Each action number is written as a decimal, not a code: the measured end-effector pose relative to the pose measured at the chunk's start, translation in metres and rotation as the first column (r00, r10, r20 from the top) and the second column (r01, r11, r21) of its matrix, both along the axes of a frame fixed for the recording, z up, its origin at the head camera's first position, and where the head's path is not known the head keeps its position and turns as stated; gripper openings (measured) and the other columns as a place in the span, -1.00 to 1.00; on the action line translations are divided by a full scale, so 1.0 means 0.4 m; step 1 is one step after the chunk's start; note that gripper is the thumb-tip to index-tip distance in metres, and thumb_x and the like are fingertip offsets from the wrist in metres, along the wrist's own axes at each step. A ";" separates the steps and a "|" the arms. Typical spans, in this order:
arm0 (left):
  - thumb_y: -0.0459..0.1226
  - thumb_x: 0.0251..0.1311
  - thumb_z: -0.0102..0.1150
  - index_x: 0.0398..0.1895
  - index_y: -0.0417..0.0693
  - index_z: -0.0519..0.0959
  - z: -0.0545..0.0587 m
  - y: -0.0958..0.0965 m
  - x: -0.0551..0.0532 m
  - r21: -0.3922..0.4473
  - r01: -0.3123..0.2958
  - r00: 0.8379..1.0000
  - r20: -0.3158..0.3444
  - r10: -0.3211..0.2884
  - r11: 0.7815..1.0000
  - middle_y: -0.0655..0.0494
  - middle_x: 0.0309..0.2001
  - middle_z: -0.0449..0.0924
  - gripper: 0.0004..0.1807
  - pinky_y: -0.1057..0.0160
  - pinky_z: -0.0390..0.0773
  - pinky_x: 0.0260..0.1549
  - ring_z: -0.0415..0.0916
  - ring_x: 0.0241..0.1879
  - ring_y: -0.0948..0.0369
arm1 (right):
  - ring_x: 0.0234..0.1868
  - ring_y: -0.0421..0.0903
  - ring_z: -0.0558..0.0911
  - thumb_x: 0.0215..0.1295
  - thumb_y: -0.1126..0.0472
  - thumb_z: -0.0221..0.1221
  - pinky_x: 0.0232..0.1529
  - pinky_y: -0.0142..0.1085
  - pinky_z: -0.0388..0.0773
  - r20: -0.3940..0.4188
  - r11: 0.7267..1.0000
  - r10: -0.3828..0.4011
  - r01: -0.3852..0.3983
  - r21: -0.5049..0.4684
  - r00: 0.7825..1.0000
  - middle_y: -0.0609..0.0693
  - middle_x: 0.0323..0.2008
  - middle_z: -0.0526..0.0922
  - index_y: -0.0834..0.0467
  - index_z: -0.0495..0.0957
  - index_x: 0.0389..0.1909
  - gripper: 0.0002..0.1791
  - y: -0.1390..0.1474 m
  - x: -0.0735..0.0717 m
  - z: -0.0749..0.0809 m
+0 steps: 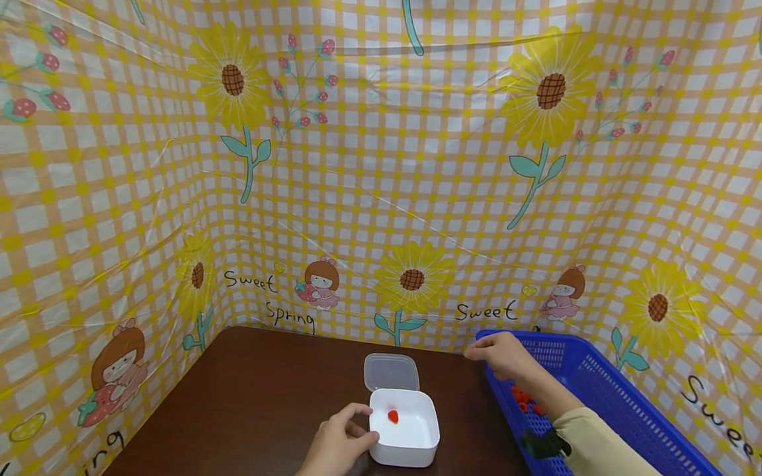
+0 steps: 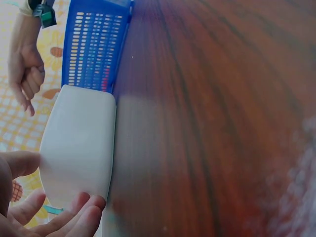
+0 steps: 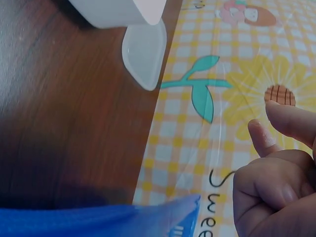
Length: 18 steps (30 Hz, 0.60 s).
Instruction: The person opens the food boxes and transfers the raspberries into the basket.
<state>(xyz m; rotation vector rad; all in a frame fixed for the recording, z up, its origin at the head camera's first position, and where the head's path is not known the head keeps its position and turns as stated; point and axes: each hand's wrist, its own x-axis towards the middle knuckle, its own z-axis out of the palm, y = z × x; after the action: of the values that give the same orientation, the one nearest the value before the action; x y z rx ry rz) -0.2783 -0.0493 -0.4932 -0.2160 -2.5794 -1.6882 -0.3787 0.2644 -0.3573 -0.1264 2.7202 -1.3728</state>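
A square white plastic container (image 1: 405, 431), uncovered at the top, stands on the table. Inside it is a small red piece (image 1: 393, 416), too small to name by kind. My left hand (image 1: 340, 437) holds the container's left side, thumb at the near corner and a finger at the rim. In the left wrist view its fingertips (image 2: 91, 217) touch the container's wall. My right hand (image 1: 503, 354) hovers over the far left corner of a blue basket (image 1: 625, 390). Its thumb and forefinger stand slightly apart with nothing visible between them, and the other fingers are curled.
A translucent lid (image 1: 391, 372) lies flat just behind the container. Several red pieces (image 1: 520, 396) lie in the basket's left part, partly hidden by my right forearm. A checked sheet with sunflowers (image 1: 411, 277) walls the dark brown table (image 1: 268, 396) at the back and sides.
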 end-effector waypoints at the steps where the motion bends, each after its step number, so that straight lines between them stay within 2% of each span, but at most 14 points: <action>1: -0.11 0.09 0.44 -0.02 0.12 0.63 0.000 0.000 0.000 0.001 0.001 1.000 0.002 -0.001 1.000 0.19 -0.50 0.62 -0.63 0.17 0.48 -0.43 0.57 -0.45 0.24 | -0.74 -0.27 -0.02 0.29 0.22 0.30 -0.70 -0.39 0.05 0.001 1.000 0.002 -0.002 -0.001 1.000 -0.21 -0.76 0.12 0.37 0.68 -0.06 -0.68 -0.006 0.001 -0.001; 9: -0.10 0.09 0.43 -0.01 0.12 0.62 0.001 -0.002 0.002 -0.009 0.001 1.000 -0.009 -0.001 1.000 0.21 -0.49 0.62 -0.62 0.18 0.49 -0.42 0.57 -0.46 0.26 | -0.71 -0.26 -0.07 0.30 0.22 0.29 -0.68 -0.39 0.02 0.030 0.995 0.083 -0.081 -0.051 0.996 -0.21 -0.79 0.06 0.39 0.67 -0.04 -0.67 -0.045 0.009 -0.016; 18: -0.12 0.09 0.44 -0.01 0.11 0.62 0.001 -0.001 0.002 -0.004 0.010 1.000 -0.006 -0.010 1.000 0.20 -0.49 0.62 -0.62 0.17 0.50 -0.42 0.58 -0.46 0.25 | -0.71 -0.25 -0.06 0.24 0.26 0.32 -0.68 -0.40 0.00 0.054 0.994 0.106 -0.103 -0.046 0.993 -0.19 -0.79 0.08 0.34 0.71 -0.13 -0.75 -0.092 0.013 -0.050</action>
<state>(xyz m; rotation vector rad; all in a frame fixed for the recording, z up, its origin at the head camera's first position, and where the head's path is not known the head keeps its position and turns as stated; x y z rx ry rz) -0.2775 -0.0496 -0.4926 -0.2349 -2.5816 -1.6836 -0.3733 0.2275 -0.3772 -0.2265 2.5995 -1.3851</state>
